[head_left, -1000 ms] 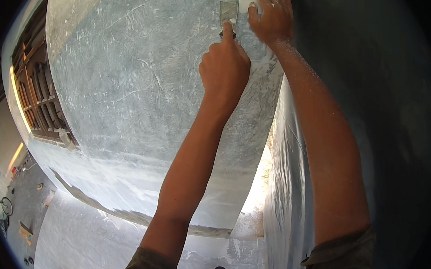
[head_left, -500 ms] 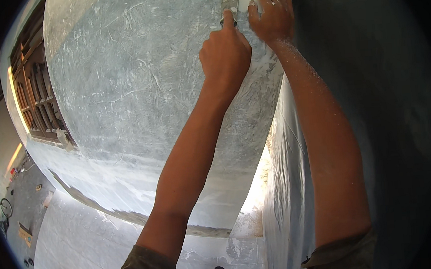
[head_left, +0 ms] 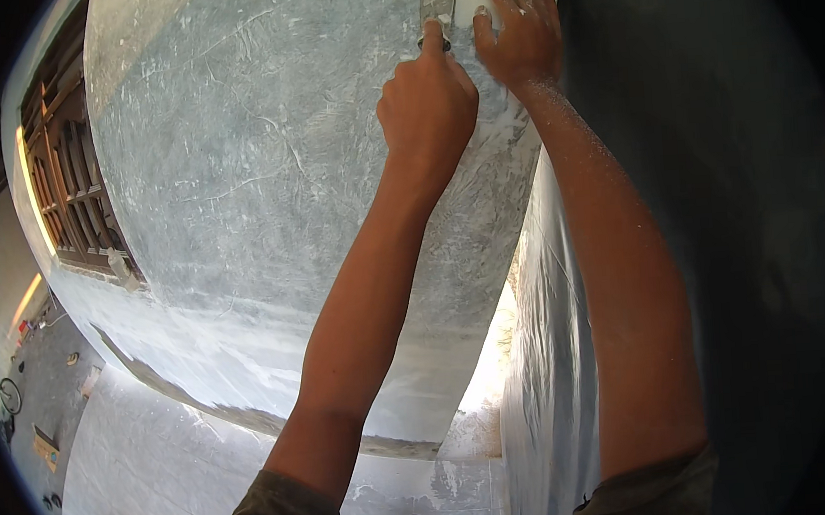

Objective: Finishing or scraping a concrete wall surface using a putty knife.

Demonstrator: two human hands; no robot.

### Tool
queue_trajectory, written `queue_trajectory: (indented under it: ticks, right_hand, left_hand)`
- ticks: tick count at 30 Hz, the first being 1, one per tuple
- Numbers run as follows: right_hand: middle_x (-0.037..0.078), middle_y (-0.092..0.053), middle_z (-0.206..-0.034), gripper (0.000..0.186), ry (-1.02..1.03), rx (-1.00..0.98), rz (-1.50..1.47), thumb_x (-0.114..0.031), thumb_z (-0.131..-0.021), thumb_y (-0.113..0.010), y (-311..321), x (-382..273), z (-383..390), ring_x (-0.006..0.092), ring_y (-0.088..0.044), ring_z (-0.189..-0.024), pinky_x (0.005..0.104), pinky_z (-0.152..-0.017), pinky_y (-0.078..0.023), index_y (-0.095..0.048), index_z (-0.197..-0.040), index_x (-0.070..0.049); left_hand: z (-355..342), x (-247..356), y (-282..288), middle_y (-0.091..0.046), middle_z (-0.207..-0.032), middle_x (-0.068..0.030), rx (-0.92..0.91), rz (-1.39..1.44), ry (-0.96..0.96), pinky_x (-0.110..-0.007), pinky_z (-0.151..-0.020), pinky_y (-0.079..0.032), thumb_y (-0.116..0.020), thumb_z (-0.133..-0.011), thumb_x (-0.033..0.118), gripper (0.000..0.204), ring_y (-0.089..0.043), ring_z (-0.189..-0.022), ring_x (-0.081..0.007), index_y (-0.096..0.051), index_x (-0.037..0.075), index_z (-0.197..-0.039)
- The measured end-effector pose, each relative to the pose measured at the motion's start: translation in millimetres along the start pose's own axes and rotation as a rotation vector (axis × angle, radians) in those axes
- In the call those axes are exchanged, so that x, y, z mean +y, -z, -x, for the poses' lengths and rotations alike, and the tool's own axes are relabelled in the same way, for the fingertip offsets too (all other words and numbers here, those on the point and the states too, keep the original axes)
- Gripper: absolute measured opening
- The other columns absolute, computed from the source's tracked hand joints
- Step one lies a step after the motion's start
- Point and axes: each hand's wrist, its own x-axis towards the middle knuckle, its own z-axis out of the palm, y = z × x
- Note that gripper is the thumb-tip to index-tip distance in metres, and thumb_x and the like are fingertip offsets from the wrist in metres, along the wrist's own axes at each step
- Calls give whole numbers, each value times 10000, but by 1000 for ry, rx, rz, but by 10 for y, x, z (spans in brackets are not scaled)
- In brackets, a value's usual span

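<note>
My left hand is closed around the handle of a putty knife, whose flat metal blade lies against a grey plastered wall near the top of the view. My right hand presses flat on the wall just right of the blade, fingers spread and dusted with white powder. Both arms reach up from the lower edge.
The grey wall is streaked with white scrape marks. A brown wooden window frame with bars sits at the left. To the right of the wall's corner hangs a clear plastic sheet. Pale floor lies far below.
My left hand has moved upward along the wall with the putty knife. My right hand has stayed flat beside it.
</note>
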Motion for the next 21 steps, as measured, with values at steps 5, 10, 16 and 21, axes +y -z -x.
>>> queue_trajectory:
  ticks: [5,10,16,21]
  right_hand:
    - [198,-430,-1544,476,24,22,6,-159,-903,-567,15,69,7,379,-355,-1453,518,-1199,-255,-594,-1355,-12]
    - [201,-435,-1540,475,36,9,36,-168,-906,-557,-17,47,13,383,-358,-1450,519,-1195,-263,-596,-1352,-10]
    - [205,-434,-1541,472,23,13,17,-173,-907,-557,15,71,14,388,-359,-1449,517,-1194,-264,-601,-1346,-6]
    - [203,-430,-1544,475,30,18,24,-166,-906,-561,-21,26,15,382,-353,-1454,516,-1196,-261,-596,-1355,-13]
  left_hand:
    - [112,57,-15,-711,-885,-273,-84,18,134,-564,-758,-546,-530,-946,209,437,-688,-828,-486,-584,80,-1360]
    - [-184,74,-5,-711,-899,-278,30,18,18,-568,-757,-544,-528,-946,209,428,-689,-829,-485,-598,78,-1348]
    - [113,28,3,-692,-836,-289,-91,5,75,-563,-710,-546,-531,-944,176,486,-696,-792,-473,-531,33,-1408]
    - [-92,22,-39,-690,-816,-283,-23,-8,28,-568,-678,-541,-532,-950,184,489,-693,-758,-473,-530,45,-1418]
